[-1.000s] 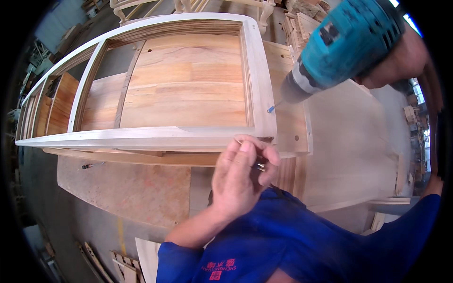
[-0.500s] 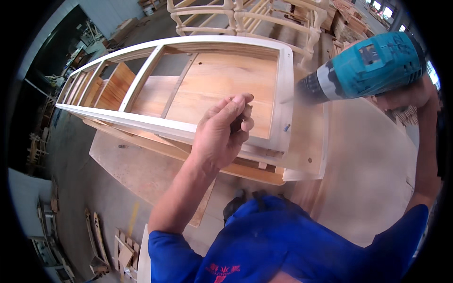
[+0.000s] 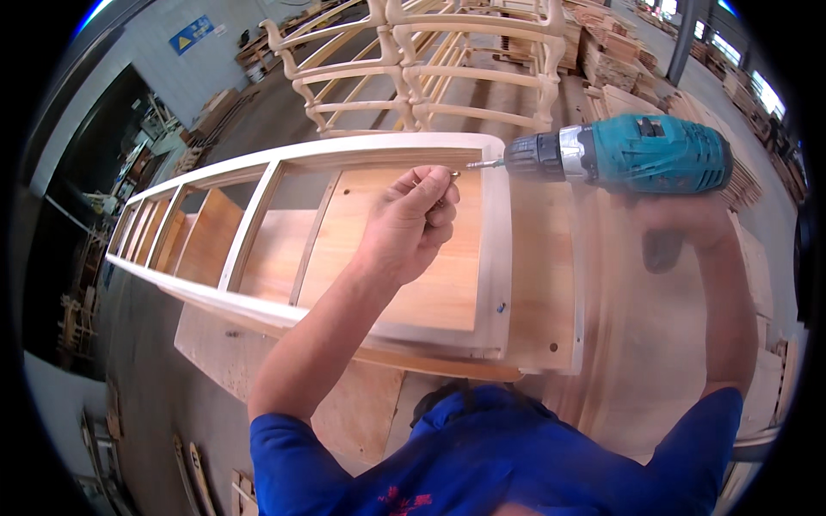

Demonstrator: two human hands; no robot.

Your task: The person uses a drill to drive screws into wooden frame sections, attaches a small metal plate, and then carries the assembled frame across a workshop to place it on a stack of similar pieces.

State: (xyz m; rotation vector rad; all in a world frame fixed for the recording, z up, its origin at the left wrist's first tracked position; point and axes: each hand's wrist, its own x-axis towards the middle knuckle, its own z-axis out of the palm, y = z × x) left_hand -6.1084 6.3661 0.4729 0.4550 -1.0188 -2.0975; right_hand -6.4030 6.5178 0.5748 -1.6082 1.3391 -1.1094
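Note:
My left hand (image 3: 406, 219) is closed above the near-right panel of a wooden furniture frame (image 3: 249, 219) with white edges. Between its thumb and forefinger a small brass-coloured screw (image 3: 455, 175) points out; the curled fingers hide whatever else is in the palm. At the right, my right hand (image 3: 688, 222), smeared by motion, grips a teal cordless drill (image 3: 658, 155) by its handle. The drill lies level, its bit (image 3: 486, 163) pointing left at the screw, with a small gap between them. A small blue fastener (image 3: 502, 307) stands in the frame's right rail.
Pale curved-leg wooden frames (image 3: 422, 69) stand stacked behind the work. Piles of boards (image 3: 611, 60) fill the back right. A flat board (image 3: 361, 404) lies below the furniture frame, and long wooden pieces (image 3: 191, 469) are on the floor at lower left.
The drill has swung left and levelled, bringing its bit close to my left fingertips. A screw now shows between those fingers. The whole view has tilted up, showing more of the background.

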